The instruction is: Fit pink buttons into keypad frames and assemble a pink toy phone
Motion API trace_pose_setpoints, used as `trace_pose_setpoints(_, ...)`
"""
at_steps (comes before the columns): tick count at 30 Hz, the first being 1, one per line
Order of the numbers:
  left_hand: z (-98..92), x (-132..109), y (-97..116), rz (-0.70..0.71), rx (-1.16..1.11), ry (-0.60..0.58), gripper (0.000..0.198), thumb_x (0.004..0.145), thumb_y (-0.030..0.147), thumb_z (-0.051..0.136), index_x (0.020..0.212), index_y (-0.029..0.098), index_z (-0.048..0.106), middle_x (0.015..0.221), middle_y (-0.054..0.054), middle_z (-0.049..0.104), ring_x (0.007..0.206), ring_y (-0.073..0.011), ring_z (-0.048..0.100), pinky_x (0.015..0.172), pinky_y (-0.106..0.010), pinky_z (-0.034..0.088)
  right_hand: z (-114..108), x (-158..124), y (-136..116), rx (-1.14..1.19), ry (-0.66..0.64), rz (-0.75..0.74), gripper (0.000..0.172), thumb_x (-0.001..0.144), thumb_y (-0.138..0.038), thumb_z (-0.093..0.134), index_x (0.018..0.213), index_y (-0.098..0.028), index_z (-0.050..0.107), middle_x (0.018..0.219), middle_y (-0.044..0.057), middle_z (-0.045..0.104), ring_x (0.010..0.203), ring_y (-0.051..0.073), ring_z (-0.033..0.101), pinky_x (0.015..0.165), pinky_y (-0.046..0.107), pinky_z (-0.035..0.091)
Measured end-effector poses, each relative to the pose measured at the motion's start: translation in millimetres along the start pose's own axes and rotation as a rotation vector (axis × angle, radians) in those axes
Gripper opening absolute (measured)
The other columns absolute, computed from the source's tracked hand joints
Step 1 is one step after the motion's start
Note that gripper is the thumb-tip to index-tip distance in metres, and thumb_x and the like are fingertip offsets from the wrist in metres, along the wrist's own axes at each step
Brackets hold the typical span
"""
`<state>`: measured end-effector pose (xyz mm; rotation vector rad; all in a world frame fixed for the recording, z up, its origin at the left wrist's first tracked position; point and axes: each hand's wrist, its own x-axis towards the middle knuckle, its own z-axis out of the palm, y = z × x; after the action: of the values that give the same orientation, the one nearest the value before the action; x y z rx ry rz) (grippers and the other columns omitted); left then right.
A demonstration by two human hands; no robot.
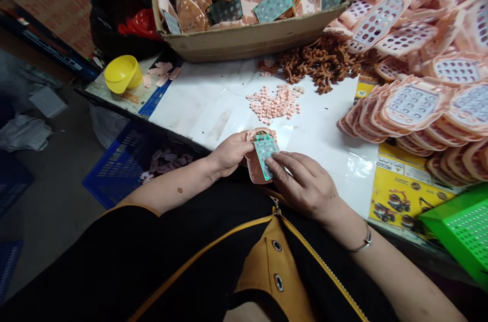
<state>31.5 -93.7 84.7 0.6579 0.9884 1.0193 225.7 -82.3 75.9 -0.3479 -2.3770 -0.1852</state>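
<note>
My left hand (231, 153) is closed around the left edge of a pink plastic shell (254, 172), just above my lap at the table's front edge. Over the shell lies a green circuit board (263, 152) with rows of pale round pads, slightly tilted. My right hand (305, 180) grips the board's right side, thumb and fingertips on its face. The thumb of my left hand reaches the board's upper left edge. Beyond both hands, a pile of small pink plastic pieces (275, 103) is spread on the white sheet (213, 93).
A cardboard box (251, 42) of shells and boards stands at the back. Brown plastic parts (324, 65) lie before it. Stacked pink shells (412, 103) fill the right, above a green basket (461, 225). A yellow cup (122, 74) sits left; a blue crate (118, 162) is below.
</note>
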Motion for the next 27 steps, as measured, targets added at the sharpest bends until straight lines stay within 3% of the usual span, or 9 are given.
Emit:
trace_pose_setpoints(9,0.1,-2.5,3.8,0.028,0.023,-0.02,0.031,0.076,0.016,0.065,0.106,0.014,0.069,0.092,-0.004,0.073,0.084,-0.0133,0.064,0.085,-0.027,0.046,7.7,-8.6,-4.7,0.061,0.011,0.076,0.053,0.087,-0.009,0.064,0.138,-0.011,0.054,0.106,0.016,0.072,0.104,0.024,0.066,0.086,0.039,0.061)
trace_pose_setpoints(18,-5.6,-2.2,4.1,0.047,0.035,-0.064,0.028,0.081,0.025,0.067,0.107,0.016,0.069,0.089,-0.003,0.073,0.08,-0.0132,0.066,0.085,-0.029,0.048,5.0,-3.5,-5.2,-0.001,0.0,0.027,0.033,0.09,-0.017,0.064,0.123,-0.013,0.062,0.102,0.012,0.071,0.098,0.021,0.066,0.084,0.036,0.062)
trace_pose_setpoints(23,-6.0,-2.3,4.6,0.029,0.02,-0.063,0.033,0.077,0.027,0.071,0.108,0.015,0.069,0.092,-0.004,0.073,0.086,-0.0149,0.066,0.089,-0.03,0.047,2.3,-3.9,-6.7,-0.09,-0.003,-0.022,0.036,0.087,-0.009,0.063,0.123,-0.011,0.064,0.105,0.014,0.074,0.103,0.023,0.068,0.088,0.039,0.062)
trace_pose_setpoints(27,-5.3,-2.6,3.4,0.032,0.014,-0.043,0.032,0.078,0.027,0.071,0.108,0.015,0.07,0.092,-0.004,0.073,0.084,-0.0136,0.065,0.088,-0.029,0.047,0.3,-2.4,-8.3,-0.12,0.001,-0.027,0.029,0.085,-0.008,0.066,0.113,-0.005,0.067,0.1,0.016,0.075,0.096,0.024,0.069,0.085,0.038,0.062)
